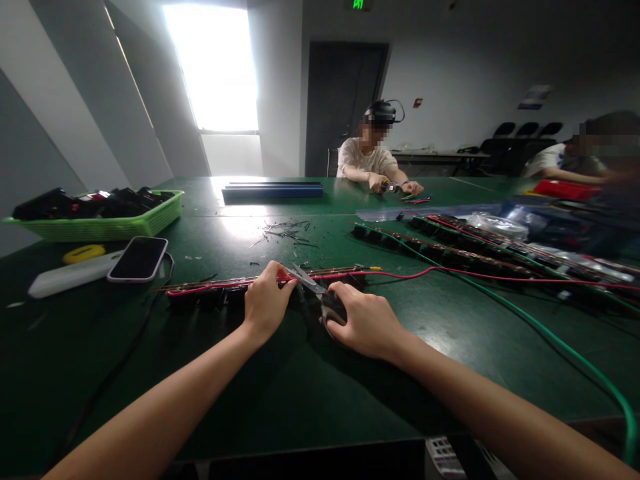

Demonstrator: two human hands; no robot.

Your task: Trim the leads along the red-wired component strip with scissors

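Note:
A long dark strip of socket parts (210,291) lies across the green table (280,393) in front of me, with a red wire (425,273) running along it and off to the right. My left hand (266,303) is closed on the strip and wire near its middle. My right hand (365,321) grips a pair of scissors (313,287) by the black handles. The blades point left toward my left fingers, at the red wire.
A phone (139,259), a white case (70,276) and a yellow tape measure (83,253) lie at left, by a green basket (107,227) of dark parts. More strips with wires (465,250) and a green cable (550,340) fill the right. Wire offcuts (286,231) lie mid-table. Two other people sit opposite.

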